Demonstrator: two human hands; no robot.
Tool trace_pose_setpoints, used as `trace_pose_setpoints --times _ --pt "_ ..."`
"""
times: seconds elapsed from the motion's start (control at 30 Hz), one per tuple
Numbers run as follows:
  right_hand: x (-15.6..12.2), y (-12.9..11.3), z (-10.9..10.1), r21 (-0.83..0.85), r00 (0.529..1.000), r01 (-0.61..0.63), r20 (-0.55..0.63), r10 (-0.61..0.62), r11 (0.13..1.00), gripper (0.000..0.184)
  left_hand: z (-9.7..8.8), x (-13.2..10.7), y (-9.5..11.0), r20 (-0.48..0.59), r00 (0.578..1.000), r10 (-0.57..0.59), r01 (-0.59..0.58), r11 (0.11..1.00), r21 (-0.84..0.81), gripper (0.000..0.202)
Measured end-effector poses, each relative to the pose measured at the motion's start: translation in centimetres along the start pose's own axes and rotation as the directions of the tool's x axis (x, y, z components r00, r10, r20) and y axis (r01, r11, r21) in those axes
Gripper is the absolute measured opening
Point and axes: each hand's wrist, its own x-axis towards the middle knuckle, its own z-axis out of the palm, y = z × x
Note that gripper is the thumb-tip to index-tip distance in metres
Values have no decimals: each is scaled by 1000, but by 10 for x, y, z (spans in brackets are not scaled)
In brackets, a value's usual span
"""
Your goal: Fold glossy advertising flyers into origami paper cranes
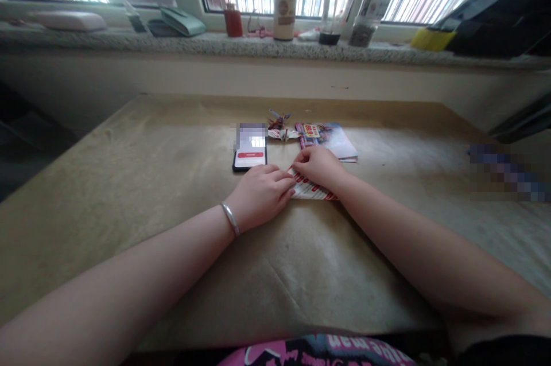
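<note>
Paper [306, 190], one: white, red print in slanting rows, straight near edge; partly covered. Location: on the table [181, 274], well in from its near edge. Left hand [263, 195]: fingertips on the paper's left end. Right hand [322, 166]: bent over its far side, thumb and fingers close together; whether either hand grips, cannot tell.

Both hands [263, 195] on printed paper [309, 190] near phone [250, 155]

View: head-worn | We look forward and slightly down | near: worktop [142, 199] from just above its near edge | far: windowsill [245, 47]
</note>
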Motion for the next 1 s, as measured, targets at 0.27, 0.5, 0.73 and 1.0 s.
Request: trace_pose_setpoints --times 0.27,0.5,0.73,1.0 --pt "1 -2 2 -32 1000 19 -22 -20 999 17 4 2 -6 6 996 91 -90 995 -37 27" --pt "4 4 6 -3 998 51 -31 -52 999 17 0 -1 -3 94 991 91 -92 996 8 31" --pt "4 6 8 -1 997 68 -39 -68 998 17 -8 -3 -3 142 985 97 -89 994 -61 31" --pt "5 6 10 11 999 36 -26 -36 999 17 -10 -9 -5 188 972 138 -131 990 -51 32"
